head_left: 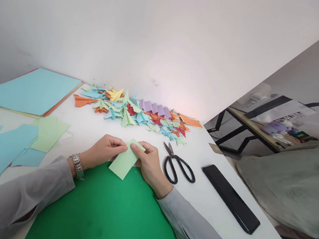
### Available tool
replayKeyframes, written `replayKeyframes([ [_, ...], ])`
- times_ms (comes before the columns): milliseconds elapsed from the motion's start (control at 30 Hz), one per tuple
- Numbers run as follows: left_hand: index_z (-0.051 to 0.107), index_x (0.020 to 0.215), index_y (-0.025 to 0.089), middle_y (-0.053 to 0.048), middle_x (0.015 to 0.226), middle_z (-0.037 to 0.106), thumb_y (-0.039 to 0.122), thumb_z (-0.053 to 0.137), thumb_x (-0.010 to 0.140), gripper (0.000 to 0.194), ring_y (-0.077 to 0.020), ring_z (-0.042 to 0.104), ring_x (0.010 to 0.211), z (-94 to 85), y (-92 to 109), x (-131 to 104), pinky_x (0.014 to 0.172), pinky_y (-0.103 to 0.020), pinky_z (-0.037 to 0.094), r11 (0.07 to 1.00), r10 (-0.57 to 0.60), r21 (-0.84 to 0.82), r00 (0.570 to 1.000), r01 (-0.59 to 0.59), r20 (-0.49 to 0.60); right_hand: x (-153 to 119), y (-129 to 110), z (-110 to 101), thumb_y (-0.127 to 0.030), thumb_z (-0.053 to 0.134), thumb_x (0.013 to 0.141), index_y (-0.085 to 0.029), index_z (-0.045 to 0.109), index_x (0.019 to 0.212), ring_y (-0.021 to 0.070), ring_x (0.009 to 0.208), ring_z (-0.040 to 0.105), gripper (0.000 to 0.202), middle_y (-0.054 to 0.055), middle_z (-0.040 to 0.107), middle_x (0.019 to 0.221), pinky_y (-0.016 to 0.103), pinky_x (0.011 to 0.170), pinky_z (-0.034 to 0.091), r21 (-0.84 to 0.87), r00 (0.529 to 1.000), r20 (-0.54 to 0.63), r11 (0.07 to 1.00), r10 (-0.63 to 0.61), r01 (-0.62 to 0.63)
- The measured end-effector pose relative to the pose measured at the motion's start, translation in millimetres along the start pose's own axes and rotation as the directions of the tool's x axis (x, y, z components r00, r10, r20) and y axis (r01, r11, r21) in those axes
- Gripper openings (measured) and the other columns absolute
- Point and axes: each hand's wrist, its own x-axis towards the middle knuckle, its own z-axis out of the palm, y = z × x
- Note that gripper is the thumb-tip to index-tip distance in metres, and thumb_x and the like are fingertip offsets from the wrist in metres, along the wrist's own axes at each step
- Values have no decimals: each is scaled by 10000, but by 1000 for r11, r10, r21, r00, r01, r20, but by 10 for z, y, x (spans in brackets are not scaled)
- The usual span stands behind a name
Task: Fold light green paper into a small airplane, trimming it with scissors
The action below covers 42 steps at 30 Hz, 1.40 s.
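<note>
- Head view, item held: the light green paper slip (123, 165) is at the middle of the scene, between my hands, its lower end over the large green sheet (107, 214).
- Left hand (107, 152): fingers narrow, closed in a pinch on the slip's left edge near its far end. A metal wristband (77, 163) is on this wrist.
- Right hand (152, 165): thumb flat on the slip's upper face at the far right corner. The fingers are largely hidden behind it, so I cannot tell how they are spread.
- Reason for hold, in my judgement: gripping from both sides of the far end keeps the thin paper steady and leaves its face in my sight.
- Right side: the black-handled scissors (173, 157) lie just beside my right hand, blades slightly parted and pointing far, handles towards me; probably so placed for easy pick-up.
- Farther right: a long black object (231, 198) lies aslant on the white table (194, 143). Its kind cannot be confirmed.
- Far middle: a heap of folded paper pieces (129, 117) in several colours sits close to the wall, with a purple pleated strip (155, 108) among them; presumably kept back to leave working room.
- Left side: a neat stack of sheets (32, 90), light blue on top, lies far; loose blue sheets (4, 154) overlap nearer, beside a pale green piece (49, 133).
</note>
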Motion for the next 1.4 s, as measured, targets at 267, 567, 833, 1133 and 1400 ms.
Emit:
replayKeyframes([
  [267, 346, 515, 181, 48, 533, 326, 327, 446, 789, 327, -83, 304, 500, 22, 1, -1, 479, -235, 260, 966, 142, 210, 989, -150, 52, -23, -30, 17, -390, 764, 596, -158, 586, 610, 79, 422, 436, 292, -54, 501, 489, 200, 377, 338, -108, 999, 32, 994, 7, -4],
  [567, 428, 477, 162, 32, 530, 414, 258, 449, 745, 286, -89, 376, 508, 19, -6, -10, 500, -230, 322, 959, 152, 239, 988, -155, 30, 13, -8, 12, -325, 768, 606, -142, 599, 584, 81, 451, 461, 250, -38, 540, 512, 211, 436, 373, 116, 1000, -13, 993, -16, 18],
  [833, 566, 531, 143, -9, 580, 558, 278, 514, 681, 208, -122, 568, 467, 49, 4, -16, 462, -246, 479, 1000, 10, 3, 1000, -10, -17, 127, 2, -53, -274, 790, 584, -158, 635, 682, 122, 534, 561, 217, -21, 629, 608, 261, 550, 485, 357, 992, -121, 934, 28, 18],
  [1133, 550, 530, 141, 8, 509, 548, 256, 521, 692, 200, -101, 549, 418, 53, 47, -33, 433, -227, 474, 999, 3, -46, 998, -6, -61, 160, -11, -75, -255, 776, 605, -161, 643, 769, 199, 770, 647, 232, 24, 689, 736, 301, 671, 538, 427, 991, -124, 904, 46, 11],
  [1400, 537, 531, 143, 17, 492, 529, 261, 515, 690, 200, -100, 537, 402, 49, 51, -37, 430, -234, 466, 998, 18, -51, 996, -23, -91, 146, -25, -65, -250, 776, 604, -153, 655, 769, 202, 816, 646, 227, 31, 695, 755, 295, 695, 541, 442, 992, -113, 897, 58, -2],
])
